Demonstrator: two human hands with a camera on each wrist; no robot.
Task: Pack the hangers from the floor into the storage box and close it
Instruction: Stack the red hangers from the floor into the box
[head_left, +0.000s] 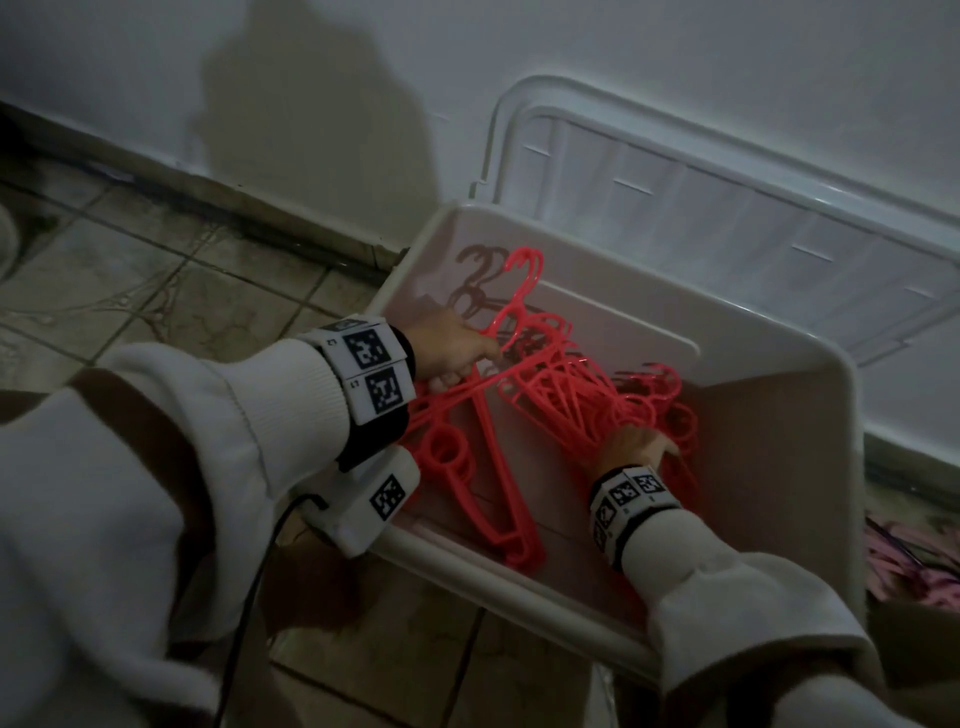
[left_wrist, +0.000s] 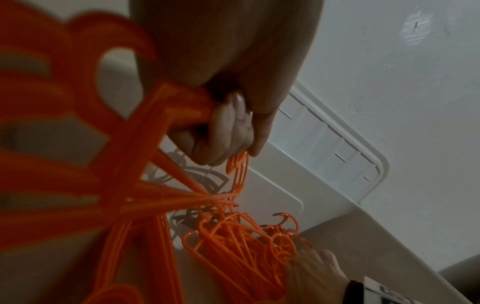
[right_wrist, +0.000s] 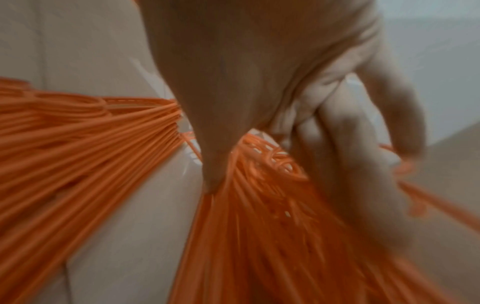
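Observation:
A white storage box (head_left: 623, 296) stands open on the floor with several red-orange hangers (head_left: 561, 384) piled inside. My left hand (head_left: 467, 358) is at the box's left side. Its fingers (left_wrist: 226, 131) curl round a fanned bundle of hangers (left_wrist: 145, 144), whose long arms reach toward the front wall. My right hand (head_left: 644, 447) lies on the right part of the pile (left_wrist: 246, 246). In the blurred right wrist view its thumb (right_wrist: 213, 174) presses on the hanger arms (right_wrist: 259, 226) and its fingers (right_wrist: 350, 144) stretch over them.
The box's lid (head_left: 727, 208) stands open behind it, leaning on the white wall. More pink hangers (head_left: 914, 566) lie on the floor to the right of the box. Tiled floor (head_left: 156, 291) spreads to the left. A black cable (head_left: 249, 623) hangs from my left wrist.

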